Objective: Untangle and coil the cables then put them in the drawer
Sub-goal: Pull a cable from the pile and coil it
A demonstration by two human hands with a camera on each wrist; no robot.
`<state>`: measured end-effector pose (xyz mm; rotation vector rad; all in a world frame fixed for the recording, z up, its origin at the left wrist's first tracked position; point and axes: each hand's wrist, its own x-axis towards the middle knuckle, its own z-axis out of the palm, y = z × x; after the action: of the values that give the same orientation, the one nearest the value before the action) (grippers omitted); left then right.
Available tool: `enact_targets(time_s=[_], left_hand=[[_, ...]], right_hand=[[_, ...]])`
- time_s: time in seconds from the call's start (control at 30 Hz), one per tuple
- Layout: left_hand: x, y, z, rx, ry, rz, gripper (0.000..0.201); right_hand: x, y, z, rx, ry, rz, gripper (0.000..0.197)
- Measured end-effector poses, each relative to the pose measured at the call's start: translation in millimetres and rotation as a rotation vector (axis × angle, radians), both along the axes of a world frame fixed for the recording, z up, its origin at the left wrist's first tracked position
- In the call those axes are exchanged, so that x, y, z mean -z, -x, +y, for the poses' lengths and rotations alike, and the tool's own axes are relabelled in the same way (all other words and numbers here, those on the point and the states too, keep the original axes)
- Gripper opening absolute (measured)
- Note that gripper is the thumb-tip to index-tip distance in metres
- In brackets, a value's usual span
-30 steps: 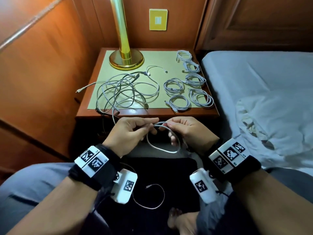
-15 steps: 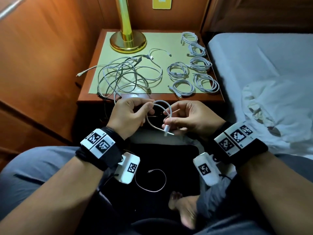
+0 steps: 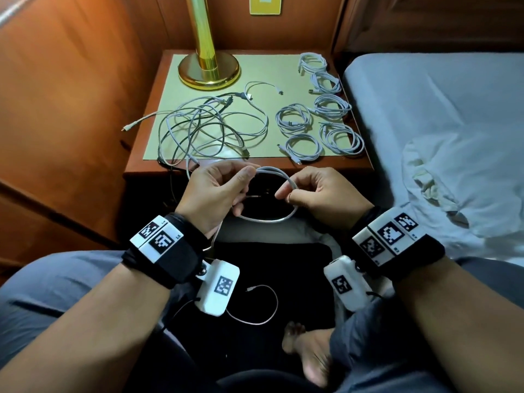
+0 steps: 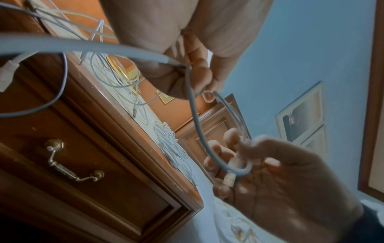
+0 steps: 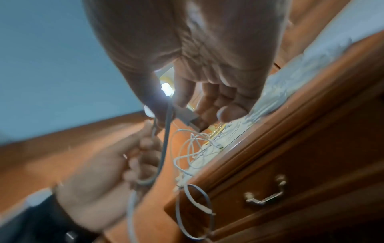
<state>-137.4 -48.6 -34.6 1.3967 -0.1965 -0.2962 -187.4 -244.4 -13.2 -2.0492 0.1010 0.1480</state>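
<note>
Fingers (image 3: 245,177) of the left hand (image 3: 215,194) and right hand (image 3: 320,194) are pinched on a half-coiled cable (image 3: 269,217), held before the bench (image 3: 141,154). Risk: loops may spring open if either pinch slackens; the trailing end may snag the tangle (image 3: 209,129).

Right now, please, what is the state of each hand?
Left hand: closed, pinching the white cable loop.
Right hand: closed, pinching the same loop on its other side.
</note>
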Motion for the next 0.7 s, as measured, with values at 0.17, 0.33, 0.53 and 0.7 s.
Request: enact_targets(time_s=[0.17, 0.33, 0.53, 0.7], left_hand=[[0, -2, 3, -0.051, -0.093, -0.078, 0.011], [7, -2, 2, -0.007, -0.238, -0.241, 0.009], [6, -1, 3, 0.045, -0.33, -0.319, 0.009], [2, 2, 3, 0.073, -0.288, -0.3, 0.01]], right_hand=[[0, 0, 1, -0.092, -0.423, 0.17, 0.014], [0, 2, 2, -0.068, -0.468, 0.208, 0.028], [-6, 5, 11, -0.029, -0.742, 0.362, 0.02], [-6, 3, 8, -0.063, -0.769, 0.407, 0.033]])
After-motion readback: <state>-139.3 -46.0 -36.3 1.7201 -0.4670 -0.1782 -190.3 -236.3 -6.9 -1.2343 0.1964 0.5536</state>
